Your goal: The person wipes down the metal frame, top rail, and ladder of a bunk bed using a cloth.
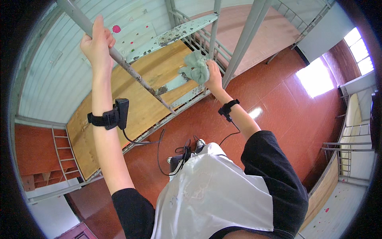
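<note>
My left hand (99,44) is wrapped around a grey metal pole (128,64) of a bunk bed, at the upper left. Paint has worn off parts of this pole. In my right hand (214,75) is a bunched pale green cloth (195,66), beside an upright of the ladder. The cloth lies over the right end of a worn ladder step (173,84) with chipped paint. Above it, another flat step (176,31) shows large bare patches. Behind the ladder lies a bare wooden bed board (119,98).
A neighbouring bed with a pinkish board (253,38) stands beyond the ladder. Reddish-brown floor (268,98) runs to the right, with bright reflections. More bunk frames (347,146) line the far right. Black cables (159,155) hang from my wrist straps near my feet.
</note>
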The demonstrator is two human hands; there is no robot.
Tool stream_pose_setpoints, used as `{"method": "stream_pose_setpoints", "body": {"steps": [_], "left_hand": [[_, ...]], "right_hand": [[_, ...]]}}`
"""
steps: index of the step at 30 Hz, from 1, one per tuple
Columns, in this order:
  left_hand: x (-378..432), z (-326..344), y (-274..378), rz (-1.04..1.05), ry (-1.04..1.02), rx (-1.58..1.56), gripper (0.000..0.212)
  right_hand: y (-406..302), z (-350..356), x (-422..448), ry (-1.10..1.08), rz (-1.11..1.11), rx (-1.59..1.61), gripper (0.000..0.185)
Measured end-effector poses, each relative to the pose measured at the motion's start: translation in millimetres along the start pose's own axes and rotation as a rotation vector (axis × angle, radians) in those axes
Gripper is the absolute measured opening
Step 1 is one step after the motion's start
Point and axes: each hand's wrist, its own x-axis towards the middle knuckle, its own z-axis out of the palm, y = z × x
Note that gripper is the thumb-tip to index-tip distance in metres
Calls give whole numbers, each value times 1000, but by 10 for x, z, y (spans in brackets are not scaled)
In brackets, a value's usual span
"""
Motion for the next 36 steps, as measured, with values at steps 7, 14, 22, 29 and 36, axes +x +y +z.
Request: {"method": "stream_pose_setpoints", "body": {"steps": [7, 14, 22, 29, 36], "left_hand": [[69, -44, -43, 23, -58, -52, 29], [-208, 22, 119, 48, -66, 153, 35], [-431, -368, -543, 213, -92, 319, 55], [-580, -155, -880, 263, 121, 241, 42], [-618, -177, -915, 31, 253, 124, 27]], "right_hand": [[-28, -32, 40, -12, -12, 9, 50], [-293, -392, -478, -133, 77, 133, 53], [-420, -521, -1183, -423, 519, 349, 61], [-605, 111, -1135, -581, 594, 280, 68], [-860, 1006, -792, -551, 491, 397, 69]]}}
